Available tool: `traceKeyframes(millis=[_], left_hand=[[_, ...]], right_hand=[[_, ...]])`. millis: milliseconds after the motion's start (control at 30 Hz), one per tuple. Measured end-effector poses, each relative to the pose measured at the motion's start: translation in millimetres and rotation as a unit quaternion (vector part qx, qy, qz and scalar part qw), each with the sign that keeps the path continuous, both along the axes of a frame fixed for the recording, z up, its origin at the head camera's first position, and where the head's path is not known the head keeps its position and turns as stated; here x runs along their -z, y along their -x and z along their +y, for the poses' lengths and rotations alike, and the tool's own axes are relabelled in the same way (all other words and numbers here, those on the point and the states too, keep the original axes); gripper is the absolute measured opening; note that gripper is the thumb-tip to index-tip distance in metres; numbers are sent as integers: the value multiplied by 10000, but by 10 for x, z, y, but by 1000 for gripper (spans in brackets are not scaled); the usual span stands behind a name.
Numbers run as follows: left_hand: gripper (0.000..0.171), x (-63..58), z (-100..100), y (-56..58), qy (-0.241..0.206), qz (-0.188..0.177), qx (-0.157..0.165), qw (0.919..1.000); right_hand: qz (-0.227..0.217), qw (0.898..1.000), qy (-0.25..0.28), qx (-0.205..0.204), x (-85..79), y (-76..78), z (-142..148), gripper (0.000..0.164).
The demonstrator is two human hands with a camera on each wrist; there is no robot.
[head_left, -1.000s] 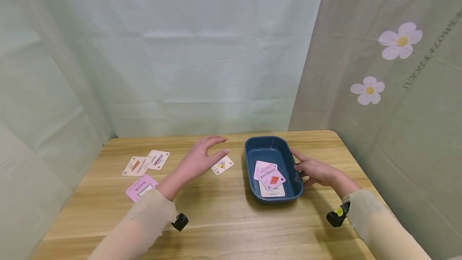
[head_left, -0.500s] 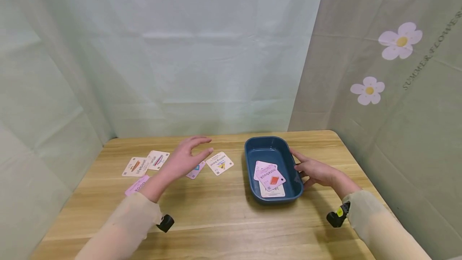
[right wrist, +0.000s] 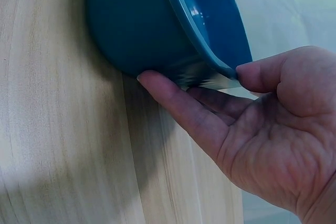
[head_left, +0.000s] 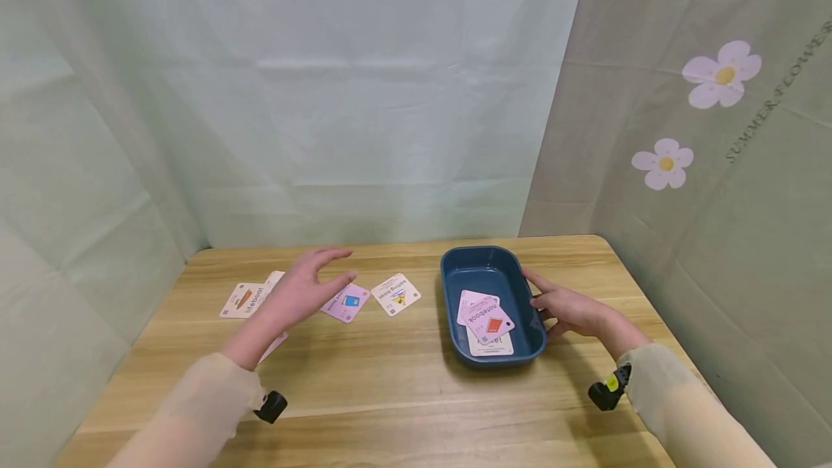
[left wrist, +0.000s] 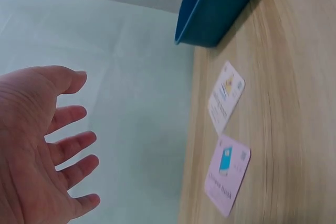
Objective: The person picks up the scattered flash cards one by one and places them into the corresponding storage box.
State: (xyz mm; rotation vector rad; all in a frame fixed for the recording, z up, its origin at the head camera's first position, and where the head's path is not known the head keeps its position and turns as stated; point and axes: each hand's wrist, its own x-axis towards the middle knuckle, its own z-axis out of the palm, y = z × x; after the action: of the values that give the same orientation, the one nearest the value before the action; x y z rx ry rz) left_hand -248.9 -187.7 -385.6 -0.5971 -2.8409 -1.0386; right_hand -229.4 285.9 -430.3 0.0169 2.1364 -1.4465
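Note:
My left hand (head_left: 300,291), fingers spread and holding nothing, hovers over the left part of the table. Just past its fingertips lie a pink "Chinese book" card (left wrist: 226,174) and a white "sailing boat" card (left wrist: 227,98). Beneath the hand and wrist, a white card (head_left: 274,279) and a pink card (head_left: 273,345) are partly hidden, beside a white "lifeboat" card (head_left: 240,300). My right hand (head_left: 572,309) rests against the right side of a blue tray (head_left: 477,266). In the right wrist view, its thumb touches the rim and its fingers lie along the outer wall.
Inside the tray, a pink "notebook" card (head_left: 489,318) overlaps another pink card (head_left: 469,300) and a white card (head_left: 492,347). The wooden table (head_left: 390,403) ends at a pale curtain (head_left: 364,107) behind, with more cloth hanging on both sides.
My left hand has drawn back leftward from above the sailing boat card, uncovering it and the Chinese book card, and now covers more of the left cards. The right hand and tray stay put.

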Motion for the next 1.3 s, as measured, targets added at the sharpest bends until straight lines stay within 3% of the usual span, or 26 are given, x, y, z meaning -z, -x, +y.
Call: traceKeyframes(millis=[567, 1000, 1300], left_hand=[[67, -37, -434, -89, 493, -83, -292, 9983], [76, 166, -802, -81, 1201, -346, -554, 9906], [70, 294, -1012, -93, 1567, -424, -432, 9858]], right_hand=[[-19, 9999, -15, 139, 16, 4, 13, 71], [7, 10000, -43, 77, 2, 12, 12, 71], [10, 10000, -37, 67, 16, 13, 21, 71]])
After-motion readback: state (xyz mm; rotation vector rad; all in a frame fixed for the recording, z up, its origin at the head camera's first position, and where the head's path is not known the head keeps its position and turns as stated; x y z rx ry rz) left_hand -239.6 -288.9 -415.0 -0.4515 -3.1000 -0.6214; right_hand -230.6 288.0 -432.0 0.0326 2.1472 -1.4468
